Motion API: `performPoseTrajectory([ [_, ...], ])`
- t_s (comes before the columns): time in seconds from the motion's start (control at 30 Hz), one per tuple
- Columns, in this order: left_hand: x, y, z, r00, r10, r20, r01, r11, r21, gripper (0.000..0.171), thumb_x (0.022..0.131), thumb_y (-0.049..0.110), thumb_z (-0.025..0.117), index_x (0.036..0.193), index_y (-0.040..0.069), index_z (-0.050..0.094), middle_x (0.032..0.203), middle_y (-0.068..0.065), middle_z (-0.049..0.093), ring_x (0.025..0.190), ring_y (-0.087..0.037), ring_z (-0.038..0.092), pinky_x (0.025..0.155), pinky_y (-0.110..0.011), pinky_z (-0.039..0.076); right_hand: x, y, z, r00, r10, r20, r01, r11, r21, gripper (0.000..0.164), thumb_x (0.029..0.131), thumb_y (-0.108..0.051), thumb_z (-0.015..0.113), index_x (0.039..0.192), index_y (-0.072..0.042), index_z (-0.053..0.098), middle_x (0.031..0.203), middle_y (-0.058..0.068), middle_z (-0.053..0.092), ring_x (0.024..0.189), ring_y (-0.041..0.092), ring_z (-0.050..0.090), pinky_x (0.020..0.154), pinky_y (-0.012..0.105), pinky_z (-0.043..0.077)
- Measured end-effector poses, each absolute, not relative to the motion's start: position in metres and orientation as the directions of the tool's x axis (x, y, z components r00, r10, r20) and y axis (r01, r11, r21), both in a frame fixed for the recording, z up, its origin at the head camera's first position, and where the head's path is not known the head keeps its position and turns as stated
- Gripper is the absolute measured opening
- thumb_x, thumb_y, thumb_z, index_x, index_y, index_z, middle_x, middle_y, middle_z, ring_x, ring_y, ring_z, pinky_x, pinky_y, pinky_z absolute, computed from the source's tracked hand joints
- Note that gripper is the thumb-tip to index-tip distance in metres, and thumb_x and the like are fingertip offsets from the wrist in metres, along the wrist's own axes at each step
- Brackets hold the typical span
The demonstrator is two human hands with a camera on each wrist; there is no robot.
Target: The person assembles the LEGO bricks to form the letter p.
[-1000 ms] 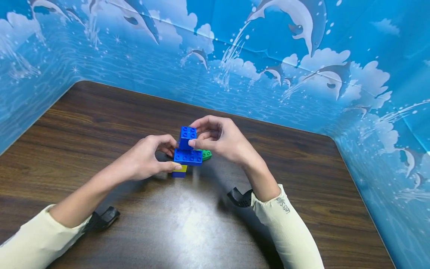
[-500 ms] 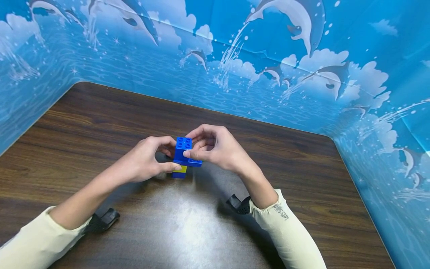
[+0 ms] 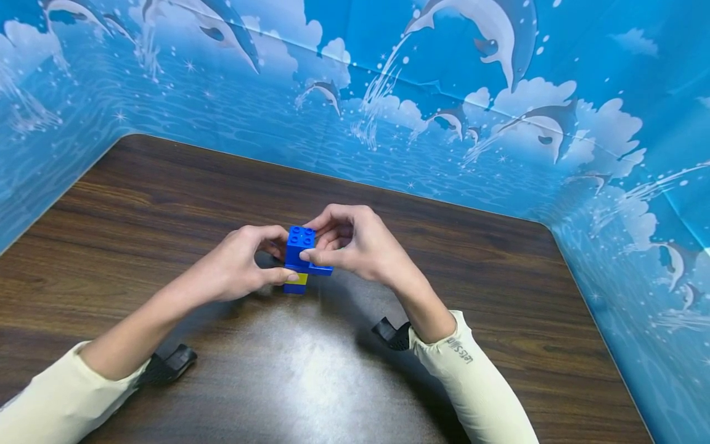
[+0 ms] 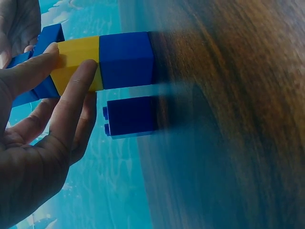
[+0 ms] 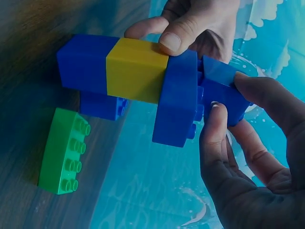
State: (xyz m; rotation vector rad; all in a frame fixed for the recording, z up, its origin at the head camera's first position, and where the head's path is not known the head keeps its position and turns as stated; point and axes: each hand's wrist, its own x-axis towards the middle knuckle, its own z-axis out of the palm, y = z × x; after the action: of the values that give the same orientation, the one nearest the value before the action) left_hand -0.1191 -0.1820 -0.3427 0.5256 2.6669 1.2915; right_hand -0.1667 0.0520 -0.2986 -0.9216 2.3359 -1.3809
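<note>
One yellow block (image 5: 136, 71) sits between blue bricks (image 5: 83, 64), left hand (image 3: 237, 262) gripping it, right hand (image 3: 366, 250) the studded top brick (image 3: 297, 245).

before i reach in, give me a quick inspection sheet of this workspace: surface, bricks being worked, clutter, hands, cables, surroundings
surface: dark wood-grain table, with bright glare at the near middle
bricks being worked: bottom blue brick under yellow brick, long blue brick across that, top blue brick over its left end in the head view; whether fully seated is unclear
clutter: green eight-stud brick and loose blue brick, both apart from the stacked bricks
left hand: pinches the yellow brick
right hand: pinches the top blue brick
cables: nothing seen
surroundings: blue dolphin-print backdrop behind the table, with creases
</note>
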Motion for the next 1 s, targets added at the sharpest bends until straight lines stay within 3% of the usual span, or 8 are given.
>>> performPoseTrajectory([
  [0.2,-0.119,-0.18,-0.344,-0.933,0.359,0.041,0.256,0.575,0.777,0.033,0.093,0.021,0.088,0.117,0.007,0.071,0.112,-0.009,0.077,0.107,-0.031,0.073,0.095,-0.057,0.057,-0.165,0.052,-0.299,-0.748,-0.655,0.102,-0.416,0.344,-0.842,0.026,0.086,-0.005,0.09,0.109,-0.003,0.078,0.087,0.008,0.077,0.073,0.017,0.073,0.074,0.043,0.065],
  [0.43,-0.119,-0.179,-0.344,-0.936,0.35,0.041,0.249,0.578,0.777,0.029,0.093,0.022,0.088,0.113,0.009,0.071,0.112,-0.009,0.077,0.108,-0.031,0.073,0.098,-0.059,0.056,-0.164,0.052,-0.3,-0.757,-0.644,0.115,-0.432,0.36,-0.827,0.026,0.085,-0.007,0.092,0.107,-0.005,0.08,0.084,0.006,0.077,0.071,0.017,0.072,0.07,0.033,0.063],
  [0.63,-0.12,-0.181,-0.344,-0.936,0.35,0.047,0.254,0.577,0.776,0.03,0.091,0.023,0.089,0.111,0.009,0.071,0.111,-0.008,0.077,0.107,-0.03,0.074,0.098,-0.059,0.056,-0.164,0.051,-0.303,-0.765,-0.636,0.097,-0.395,0.345,-0.852,0.029,0.085,-0.007,0.092,0.111,-0.004,0.079,0.088,0.007,0.077,0.073,0.017,0.072,0.074,0.043,0.064],
  [0.83,-0.119,-0.183,-0.345,-0.933,0.359,0.032,0.248,0.574,0.781,0.033,0.089,0.025,0.091,0.109,0.009,0.07,0.107,-0.007,0.076,0.103,-0.026,0.073,0.091,-0.054,0.056,-0.167,0.056,-0.304,-0.748,-0.662,0.04,-0.351,0.344,-0.871,0.033,0.089,-0.011,0.089,0.12,-0.005,0.078,0.097,0.007,0.078,0.082,0.019,0.071,0.078,0.038,0.062],
  [1.0,-0.119,-0.182,-0.344,-0.929,0.369,0.016,0.239,0.568,0.788,0.035,0.089,0.024,0.091,0.111,0.008,0.069,0.109,-0.007,0.078,0.101,-0.025,0.075,0.091,-0.055,0.058,-0.176,0.059,-0.305,-0.751,-0.66,-0.005,-0.274,0.318,-0.907,0.026,0.099,-0.016,0.08,0.124,-0.007,0.078,0.109,0.008,0.079,0.095,0.022,0.075,0.086,0.034,0.062],
])
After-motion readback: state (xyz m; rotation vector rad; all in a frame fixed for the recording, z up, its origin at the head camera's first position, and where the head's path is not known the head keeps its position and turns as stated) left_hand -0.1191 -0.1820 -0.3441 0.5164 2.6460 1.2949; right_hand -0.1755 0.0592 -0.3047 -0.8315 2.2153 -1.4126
